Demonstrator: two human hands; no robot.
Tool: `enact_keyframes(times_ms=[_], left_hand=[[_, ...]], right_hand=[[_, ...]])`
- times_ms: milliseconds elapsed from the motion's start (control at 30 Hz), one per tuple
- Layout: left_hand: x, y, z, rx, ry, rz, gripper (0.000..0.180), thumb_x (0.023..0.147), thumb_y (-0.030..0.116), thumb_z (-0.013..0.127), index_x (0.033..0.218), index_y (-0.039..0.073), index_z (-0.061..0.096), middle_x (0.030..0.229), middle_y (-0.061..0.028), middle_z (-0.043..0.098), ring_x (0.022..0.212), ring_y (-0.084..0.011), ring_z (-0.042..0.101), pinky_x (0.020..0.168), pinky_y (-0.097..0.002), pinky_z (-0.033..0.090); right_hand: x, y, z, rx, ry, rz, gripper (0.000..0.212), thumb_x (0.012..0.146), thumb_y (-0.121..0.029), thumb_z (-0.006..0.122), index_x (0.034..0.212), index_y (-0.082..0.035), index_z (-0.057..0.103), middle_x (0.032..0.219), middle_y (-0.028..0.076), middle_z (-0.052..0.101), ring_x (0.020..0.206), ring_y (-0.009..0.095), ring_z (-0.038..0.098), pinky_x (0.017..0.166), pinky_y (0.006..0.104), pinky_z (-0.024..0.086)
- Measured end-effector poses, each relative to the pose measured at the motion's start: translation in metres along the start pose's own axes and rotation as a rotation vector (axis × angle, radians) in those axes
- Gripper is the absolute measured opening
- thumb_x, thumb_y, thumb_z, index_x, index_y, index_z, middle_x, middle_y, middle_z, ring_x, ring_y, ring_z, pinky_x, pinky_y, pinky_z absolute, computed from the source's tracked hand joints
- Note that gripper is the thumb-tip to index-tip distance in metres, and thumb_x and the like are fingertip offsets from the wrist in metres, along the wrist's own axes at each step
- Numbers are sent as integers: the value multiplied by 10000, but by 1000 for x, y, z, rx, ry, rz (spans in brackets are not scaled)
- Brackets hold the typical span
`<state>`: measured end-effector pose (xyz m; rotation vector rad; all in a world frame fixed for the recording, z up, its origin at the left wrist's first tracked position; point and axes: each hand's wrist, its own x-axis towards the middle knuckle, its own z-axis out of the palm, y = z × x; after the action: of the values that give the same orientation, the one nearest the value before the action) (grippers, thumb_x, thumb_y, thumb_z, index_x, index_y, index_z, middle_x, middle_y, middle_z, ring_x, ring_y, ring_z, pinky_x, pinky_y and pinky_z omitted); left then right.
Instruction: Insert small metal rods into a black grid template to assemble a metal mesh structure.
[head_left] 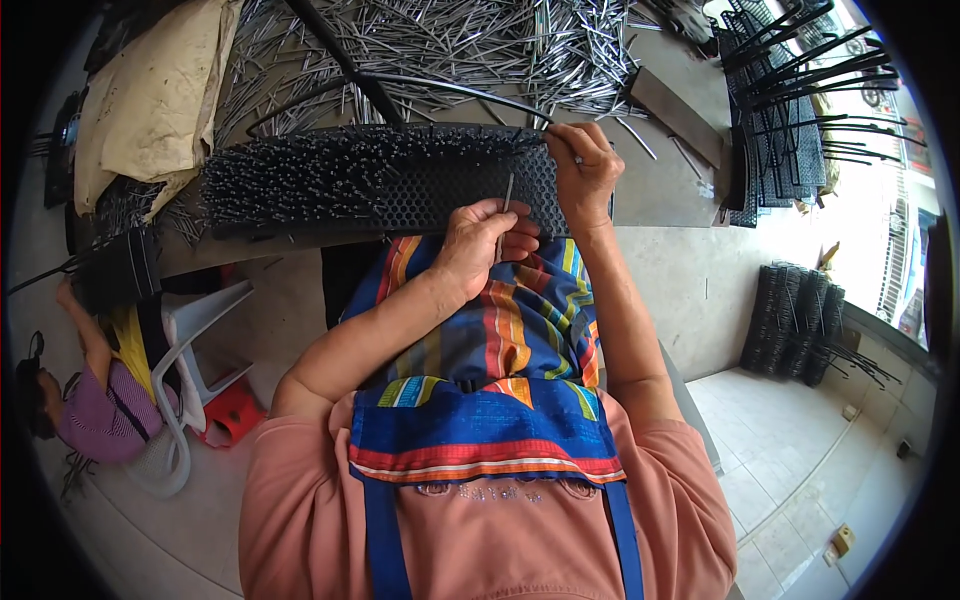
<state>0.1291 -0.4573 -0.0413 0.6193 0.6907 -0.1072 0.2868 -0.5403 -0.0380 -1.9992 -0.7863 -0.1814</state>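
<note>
A long black perforated metal tray (430, 200) lies across the table's near edge in front of me. Short metal rods (290, 180) stand in its holes, dense on the left and along the far side; bare holes show right of the middle. My left hand (480, 235) is closed over the tray's near edge and pinches a thin metal rod (509, 190) that points up and away. At the tray's right end, my right hand (585, 170) has its fingers curled together near the far corner. What they hold, if anything, is hidden.
Loose metal rods (450, 45) cover the far table, with a black bent bar (350, 70) above them. Beige sacking (160, 100) lies left, a flat bar (675, 115) right. Black racks (780, 130) stack at right. Another person (100, 410) works by a grey chair (185, 370).
</note>
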Motion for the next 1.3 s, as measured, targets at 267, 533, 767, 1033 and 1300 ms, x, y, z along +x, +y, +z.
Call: enact_keyframes(times_ms=[267,533,767,1033,1300], left_hand=[[17,12,13,84,-19,52,204,968,68,505,1107,2,639,897,-104,711,754,-164,695,655,-267,560],[35,12,23,306,-20,51,169,951,85,572,1088,2,627,890,-103,711,775,-183,708,681,-286,581],[42,12,17,196,0,-3,178,947,86,579,1103,10,618,903,-138,712,761,-222,714,671,-314,595],[43,12,12,190,-19,-7,169,946,76,572,1094,6,615,916,-157,711,771,-240,719,670,-334,607],[37,14,10,227,-66,21,189,944,76,563,1109,-8,602,922,-147,709,762,-211,714,672,-310,597]], right_hand=[[-10,1,-6,-140,24,-84,111,781,-80,745,890,-62,733,780,66,640,660,215,653,583,306,490],[-26,1,-28,652,-192,660,46,820,-19,697,823,21,674,697,32,664,601,59,567,538,218,440],[-2,20,-16,395,214,325,49,816,13,675,842,1,635,678,-10,607,573,51,505,536,210,415],[-4,14,-19,215,114,233,63,773,6,686,814,-16,644,699,59,606,583,112,562,551,254,443],[-9,18,-9,-293,-38,-60,114,738,-38,712,851,-37,692,758,96,641,587,226,618,566,298,478]])
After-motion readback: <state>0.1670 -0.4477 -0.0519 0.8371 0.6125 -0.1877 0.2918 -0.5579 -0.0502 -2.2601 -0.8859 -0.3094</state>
